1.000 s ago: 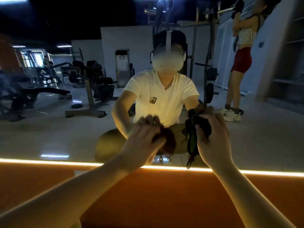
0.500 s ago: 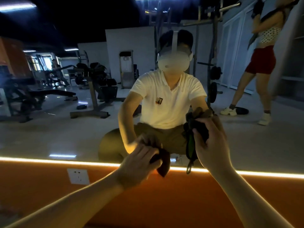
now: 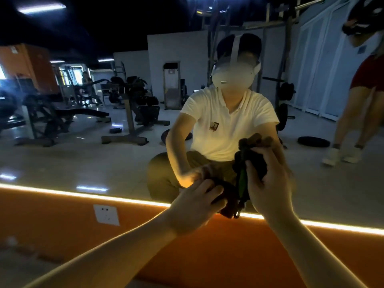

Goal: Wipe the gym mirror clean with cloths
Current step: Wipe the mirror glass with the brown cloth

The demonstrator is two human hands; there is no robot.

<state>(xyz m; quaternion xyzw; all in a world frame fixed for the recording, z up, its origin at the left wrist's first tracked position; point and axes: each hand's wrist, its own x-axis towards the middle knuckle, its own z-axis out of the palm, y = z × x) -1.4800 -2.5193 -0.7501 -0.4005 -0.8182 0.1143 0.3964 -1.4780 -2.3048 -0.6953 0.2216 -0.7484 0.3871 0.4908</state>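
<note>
The gym mirror (image 3: 116, 159) fills the wall ahead and reflects me sitting in a white shirt. My left hand (image 3: 197, 206) grips a dark reddish cloth (image 3: 227, 196) against the glass at the mirror's bottom edge. Beside it, my right hand (image 3: 268, 188) holds a dark cloth (image 3: 256, 161) with a green strip bunched against the mirror, a little higher. The two cloths nearly touch. Much of each cloth is hidden under my fingers.
A glowing light strip (image 3: 83, 195) runs along the mirror's lower edge above an orange wall panel (image 3: 228, 256) with a white socket (image 3: 106, 214). In the reflection stand weight benches, a rack and a person in red shorts at the right.
My left hand has slid down with its cloth from mid-mirror to the bottom edge. My right hand stayed about where it was. The view shifted left, revealing the socket.
</note>
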